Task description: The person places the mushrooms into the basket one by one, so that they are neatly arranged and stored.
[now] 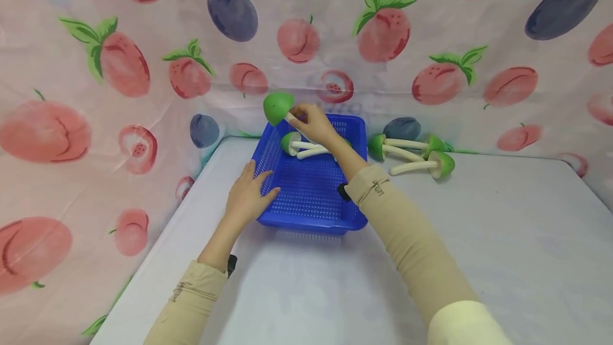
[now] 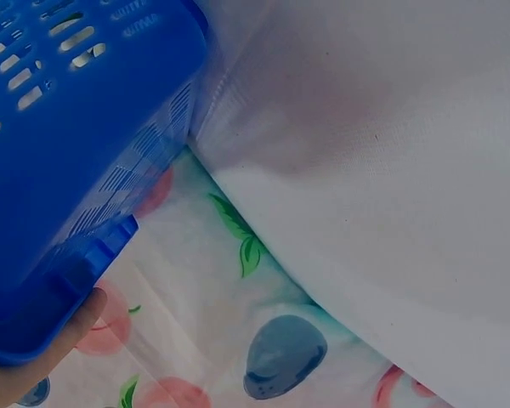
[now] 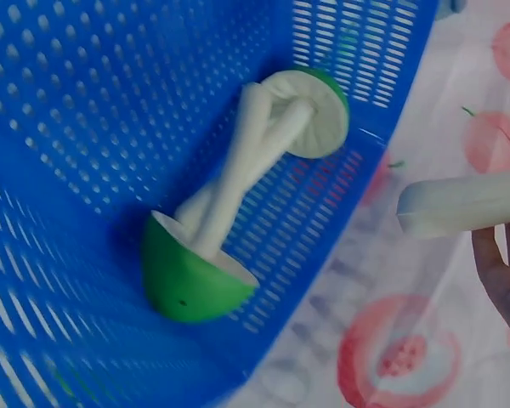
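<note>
My right fingers (image 1: 304,111) pinch a smooth, green-domed mushroom (image 1: 278,108) by its white stem (image 1: 290,118), raised near the surface's (image 1: 431,254) far edge; my left fingers (image 1: 248,171), spread, touch the blue basket's (image 1: 306,222) left rim.

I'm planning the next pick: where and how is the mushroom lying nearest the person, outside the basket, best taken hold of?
Probably pinch that mushroom around mid-stem, from above and the near side. The stem is slender and lies sideways, with the wider cap at its right end, while the other loose mushrooms lie behind it.
</note>
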The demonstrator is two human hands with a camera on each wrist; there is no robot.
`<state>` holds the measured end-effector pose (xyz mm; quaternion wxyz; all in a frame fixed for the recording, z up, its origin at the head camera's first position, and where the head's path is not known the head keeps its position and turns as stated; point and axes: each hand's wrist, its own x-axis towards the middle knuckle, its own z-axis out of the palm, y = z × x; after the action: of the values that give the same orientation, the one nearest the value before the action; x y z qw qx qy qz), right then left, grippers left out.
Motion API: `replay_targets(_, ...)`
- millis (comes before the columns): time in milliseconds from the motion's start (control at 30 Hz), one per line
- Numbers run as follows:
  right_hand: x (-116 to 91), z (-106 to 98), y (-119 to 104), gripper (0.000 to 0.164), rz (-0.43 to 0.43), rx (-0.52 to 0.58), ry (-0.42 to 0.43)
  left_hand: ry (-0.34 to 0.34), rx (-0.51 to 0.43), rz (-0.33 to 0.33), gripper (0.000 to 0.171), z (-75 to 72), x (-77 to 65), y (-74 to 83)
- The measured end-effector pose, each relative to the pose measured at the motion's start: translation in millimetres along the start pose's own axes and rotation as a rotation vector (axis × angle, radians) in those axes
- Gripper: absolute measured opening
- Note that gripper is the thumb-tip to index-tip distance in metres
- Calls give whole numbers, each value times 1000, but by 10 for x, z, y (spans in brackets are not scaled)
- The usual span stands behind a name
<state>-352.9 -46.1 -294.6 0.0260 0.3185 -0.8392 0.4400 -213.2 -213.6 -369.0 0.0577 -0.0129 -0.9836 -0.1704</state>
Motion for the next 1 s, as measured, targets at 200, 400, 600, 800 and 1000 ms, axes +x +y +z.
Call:
replay_targets(200,-4,175,114,27,24,0,7,9,-8,1,58,-3,-20,-30)
replay_targets(400,-15,284,241,29,24,-19,-37,9,-7,4,58,0,-18,-29)
replay_targets(600,31,317,365,26,-16,-49,-92,2,-1,15,57,-16,-1,-6)
replay_targets(800,95,360,422,24,-6,-46,-79,4,3,12,57,-25,12,1)
replay_targets(1000,148,513,521,28,66,-28,-59,5,-1,6,58,-22,-5,-3)
